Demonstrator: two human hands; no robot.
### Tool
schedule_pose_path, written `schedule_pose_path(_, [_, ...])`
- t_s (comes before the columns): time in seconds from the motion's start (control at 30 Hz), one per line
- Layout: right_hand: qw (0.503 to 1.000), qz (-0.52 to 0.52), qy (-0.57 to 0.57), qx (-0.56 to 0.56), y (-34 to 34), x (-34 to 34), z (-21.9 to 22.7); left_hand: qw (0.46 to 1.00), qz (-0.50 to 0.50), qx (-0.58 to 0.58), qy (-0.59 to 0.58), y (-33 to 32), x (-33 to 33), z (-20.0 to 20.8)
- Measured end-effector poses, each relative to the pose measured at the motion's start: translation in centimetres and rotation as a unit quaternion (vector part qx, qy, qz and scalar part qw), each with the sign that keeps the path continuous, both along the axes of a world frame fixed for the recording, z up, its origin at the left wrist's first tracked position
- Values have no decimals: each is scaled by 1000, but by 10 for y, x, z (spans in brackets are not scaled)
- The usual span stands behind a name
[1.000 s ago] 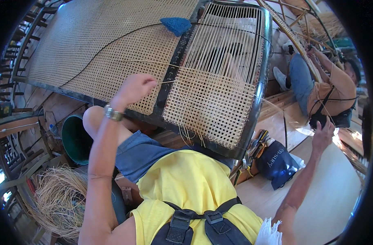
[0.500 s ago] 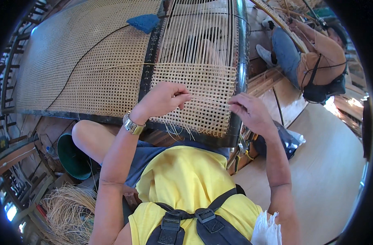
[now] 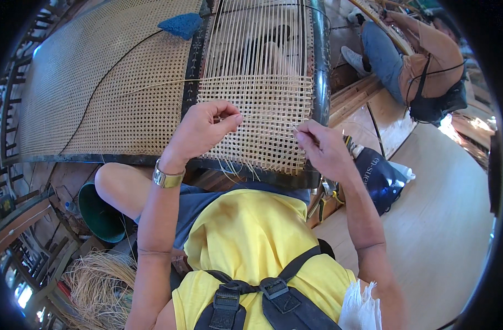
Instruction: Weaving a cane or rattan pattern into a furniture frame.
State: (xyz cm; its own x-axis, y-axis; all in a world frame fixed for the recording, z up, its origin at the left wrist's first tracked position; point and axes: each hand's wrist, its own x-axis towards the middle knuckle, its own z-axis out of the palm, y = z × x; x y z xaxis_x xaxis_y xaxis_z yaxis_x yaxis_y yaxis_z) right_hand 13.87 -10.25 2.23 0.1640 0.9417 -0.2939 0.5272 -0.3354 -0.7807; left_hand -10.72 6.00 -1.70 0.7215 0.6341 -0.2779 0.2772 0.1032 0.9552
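A partly woven cane panel lies in front of me in a dark frame. Its near part is an open lattice, while long bare strands run away from me at the far part. My left hand, with a metal watch at the wrist, is pinched closed above the panel's left side. My right hand pinches at the panel's right edge, beside the frame. A thin cane strand seems to run between the fingertips, barely visible against the weave. Loose strand ends hang over the near edge.
Finished cane webbing spreads to the left, with a blue pad on a cord. A green bucket and a heap of loose cane stand lower left. Pliers and a dark bag lie right; a co-worker sits beyond.
Both hands have shifted a little left in the picture, still pinched over the lattice. The view has moved slightly, so the panel sits higher and further left.
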Motion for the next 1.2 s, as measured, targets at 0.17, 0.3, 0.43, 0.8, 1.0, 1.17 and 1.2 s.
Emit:
schedule_pose_path(0.17, [997,42,16,58,22,-23,10,999,33,14,-6,-1,-2,14])
schedule_pose_path(0.3, [994,22,103,9,21,-20,16,973,149,-103,-144,6,-8,5])
schedule_pose_path(0.43, [984,-11,178,-13,20,-24,7,896,227,-268,-272,-4,-3,5])
schedule_pose_path(0.8, [959,-87,267,-30,28,-39,14,786,215,-383,-436,-18,-3,-13])
schedule_pose_path(1.0, [984,-41,-10,172,25,-38,27,879,322,-231,-266,-24,-9,-6])
schedule_pose_path(1.17, [989,-93,114,-24,7,23,45,878,429,-125,-170,-2,-75,-24])
schedule_pose_path(1.2, [987,-93,123,-48,2,33,46,873,450,-118,-147,-1,-93,-27])
